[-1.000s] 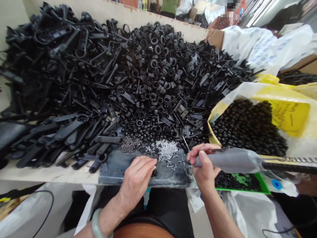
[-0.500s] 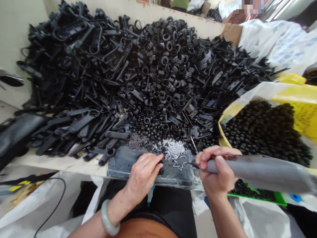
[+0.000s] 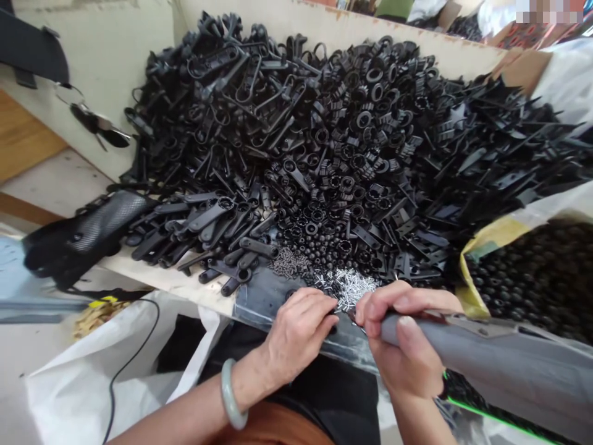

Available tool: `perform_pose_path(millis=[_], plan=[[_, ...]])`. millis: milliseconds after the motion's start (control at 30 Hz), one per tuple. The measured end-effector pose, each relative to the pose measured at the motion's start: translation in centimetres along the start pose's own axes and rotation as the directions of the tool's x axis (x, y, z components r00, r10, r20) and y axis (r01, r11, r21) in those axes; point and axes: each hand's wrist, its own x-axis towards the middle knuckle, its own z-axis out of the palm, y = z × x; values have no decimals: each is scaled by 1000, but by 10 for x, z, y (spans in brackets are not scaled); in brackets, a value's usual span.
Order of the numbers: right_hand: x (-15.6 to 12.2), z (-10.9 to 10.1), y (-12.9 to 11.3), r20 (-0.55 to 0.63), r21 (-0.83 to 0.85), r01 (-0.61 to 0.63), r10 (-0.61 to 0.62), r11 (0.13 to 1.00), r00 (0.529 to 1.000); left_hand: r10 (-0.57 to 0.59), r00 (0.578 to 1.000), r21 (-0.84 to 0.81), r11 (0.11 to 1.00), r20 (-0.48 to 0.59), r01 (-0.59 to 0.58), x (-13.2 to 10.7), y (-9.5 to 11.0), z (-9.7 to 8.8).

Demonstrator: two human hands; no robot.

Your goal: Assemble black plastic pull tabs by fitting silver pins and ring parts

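My left hand (image 3: 301,330) has its fingertips closed around a small black plastic part (image 3: 332,329), mostly hidden beneath them, on the dark work pad (image 3: 262,303). In my right hand (image 3: 405,346) is a thick grey cylindrical power screwdriver (image 3: 500,355) with a lever along its side. Its tip points left, close to my left fingertips. Just beyond both hands lies a heap of small silver pins (image 3: 354,287). Left of it is a pile of small dark screws (image 3: 290,262), and black beads (image 3: 324,244) are scattered behind.
A big mound of black plastic parts (image 3: 259,105) covers the bench. Black handle-shaped pieces (image 3: 208,219) lie at left, beside a black mesh pouch (image 3: 106,222). On the right stands a bag of black beads (image 3: 532,278). Keys (image 3: 99,127) hang at the left wall.
The view has swung left, so the bench appears further right. The screwdriver's tip has come closer to my left fingertips. My left hand still pinches the small part.
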Motion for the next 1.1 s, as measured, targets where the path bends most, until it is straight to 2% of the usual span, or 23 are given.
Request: perform_pose_path(millis=[233,367,633,1100], plan=[[-2,0,0,9,0,-21,21,1000,1000,-1,999,-20,1000,-47,0,-1,-1,6],[0,5,-1,-48,31,-24,26,999,999,-11,998,-34,999,-59,9,0,0,6],[1,5,-2,-53,87,-48,53,995,997,-43,999,-53,998,-25,42,-1,0,4],[3,6,-4,-40,32,-42,44,999,998,-29,999,-27,999,-35,28,-2,-2,3]])
